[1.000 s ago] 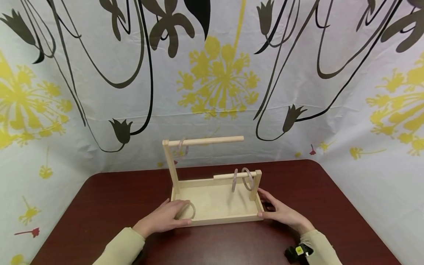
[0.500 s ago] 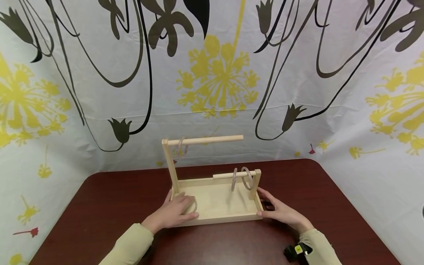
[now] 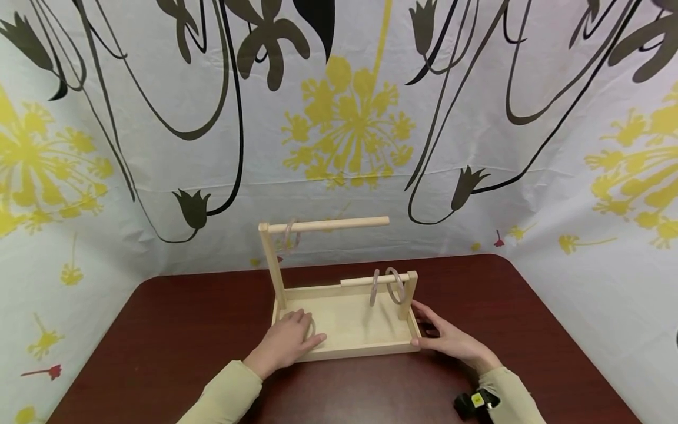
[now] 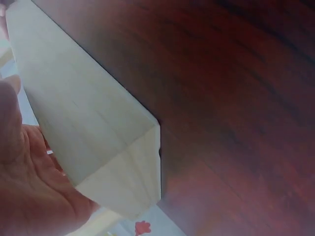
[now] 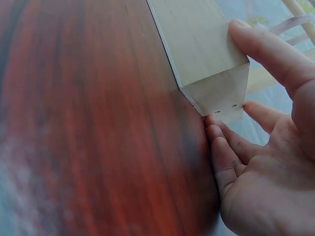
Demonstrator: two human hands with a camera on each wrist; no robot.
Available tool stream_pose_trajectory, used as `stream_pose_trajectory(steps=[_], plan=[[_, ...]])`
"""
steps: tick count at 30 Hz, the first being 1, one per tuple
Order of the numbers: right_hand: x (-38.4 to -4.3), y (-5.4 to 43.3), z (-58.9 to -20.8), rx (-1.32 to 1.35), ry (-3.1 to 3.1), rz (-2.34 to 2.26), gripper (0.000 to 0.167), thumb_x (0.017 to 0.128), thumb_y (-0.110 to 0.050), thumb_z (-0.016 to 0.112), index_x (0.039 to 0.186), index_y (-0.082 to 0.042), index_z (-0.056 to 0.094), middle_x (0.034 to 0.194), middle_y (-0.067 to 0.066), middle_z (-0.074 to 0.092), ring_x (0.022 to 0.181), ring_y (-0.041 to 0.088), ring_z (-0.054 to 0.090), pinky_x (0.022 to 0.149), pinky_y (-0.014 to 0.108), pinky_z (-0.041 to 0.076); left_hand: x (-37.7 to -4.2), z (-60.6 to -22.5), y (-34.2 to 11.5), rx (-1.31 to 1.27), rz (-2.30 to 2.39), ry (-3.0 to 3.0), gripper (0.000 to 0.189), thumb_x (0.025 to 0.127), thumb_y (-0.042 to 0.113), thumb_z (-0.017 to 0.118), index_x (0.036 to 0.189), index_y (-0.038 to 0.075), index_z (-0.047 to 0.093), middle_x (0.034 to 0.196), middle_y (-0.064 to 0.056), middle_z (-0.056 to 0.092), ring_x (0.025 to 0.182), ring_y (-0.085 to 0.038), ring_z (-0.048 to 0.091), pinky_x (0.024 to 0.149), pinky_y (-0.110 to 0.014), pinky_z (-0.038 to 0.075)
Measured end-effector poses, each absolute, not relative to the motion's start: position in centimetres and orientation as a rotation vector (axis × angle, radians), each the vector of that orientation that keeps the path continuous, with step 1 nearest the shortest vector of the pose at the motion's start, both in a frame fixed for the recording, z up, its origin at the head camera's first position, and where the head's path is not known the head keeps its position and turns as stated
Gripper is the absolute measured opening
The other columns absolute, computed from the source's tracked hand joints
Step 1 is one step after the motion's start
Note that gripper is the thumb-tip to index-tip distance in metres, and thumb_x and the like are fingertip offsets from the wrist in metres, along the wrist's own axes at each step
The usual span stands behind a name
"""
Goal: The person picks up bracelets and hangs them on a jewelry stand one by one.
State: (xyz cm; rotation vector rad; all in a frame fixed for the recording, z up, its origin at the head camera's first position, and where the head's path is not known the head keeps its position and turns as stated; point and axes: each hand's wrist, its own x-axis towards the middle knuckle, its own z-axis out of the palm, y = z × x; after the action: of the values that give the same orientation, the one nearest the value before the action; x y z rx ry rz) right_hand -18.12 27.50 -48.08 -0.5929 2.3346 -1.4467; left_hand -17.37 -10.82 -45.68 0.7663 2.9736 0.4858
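A pale wooden ring stand point(image 3: 352, 321) has a shallow tray base, a tall post with a long rod on the left and a short post with a rod on the right. One clear ring point(image 3: 288, 238) hangs on the high rod; two rings point(image 3: 374, 288) hang on the low one. My left hand point(image 3: 286, 343) reaches over the tray's front left corner, fingers spread above another ring point(image 3: 312, 325) in the tray, mostly hidden beneath them. My right hand point(image 3: 450, 340) holds the front right corner, thumb point(image 5: 266, 51) at the front wall's top and fingers against the side.
The stand rests on a dark red-brown table point(image 3: 201, 318) with rounded back corners. A white cloth point(image 3: 339, 147) with yellow and grey flower prints hangs behind and on both sides. A black wrist camera point(image 3: 477, 403) sits on my right sleeve.
My left hand has slid rightward along the tray's front left part, its fingers now covering more of the lying ring. My right hand and the hanging rings have stayed where they were.
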Motion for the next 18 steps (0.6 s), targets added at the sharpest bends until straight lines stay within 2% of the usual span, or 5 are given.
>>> stream_pose_trajectory(steps=[12,18], plan=[[-18.1,27.5,-48.0,-0.598,2.338,-1.453,0.081,0.093,-0.017,0.067,0.155,-0.007,0.015,0.146,0.026,0.031,0.132,0.043,0.031,0.099,0.049,0.036,-18.4,-45.6,-10.3,0.895,0.68,2.785,0.063,0.101,0.046,0.044,0.134,-0.007,0.052,0.142,-0.03,0.04,0.132,-0.044,0.035,0.107,-0.053,0.03],[-18.0,27.5,-48.1,-0.579,2.325,-1.456,0.08,0.093,-0.015,0.065,0.155,-0.009,0.015,0.147,0.025,0.029,0.132,0.042,0.031,0.099,0.05,0.035,-19.1,-46.1,-10.5,0.947,0.844,2.73,0.059,0.097,0.034,0.058,0.135,-0.01,0.048,0.14,-0.032,0.041,0.13,-0.046,0.037,0.105,-0.055,0.031]])
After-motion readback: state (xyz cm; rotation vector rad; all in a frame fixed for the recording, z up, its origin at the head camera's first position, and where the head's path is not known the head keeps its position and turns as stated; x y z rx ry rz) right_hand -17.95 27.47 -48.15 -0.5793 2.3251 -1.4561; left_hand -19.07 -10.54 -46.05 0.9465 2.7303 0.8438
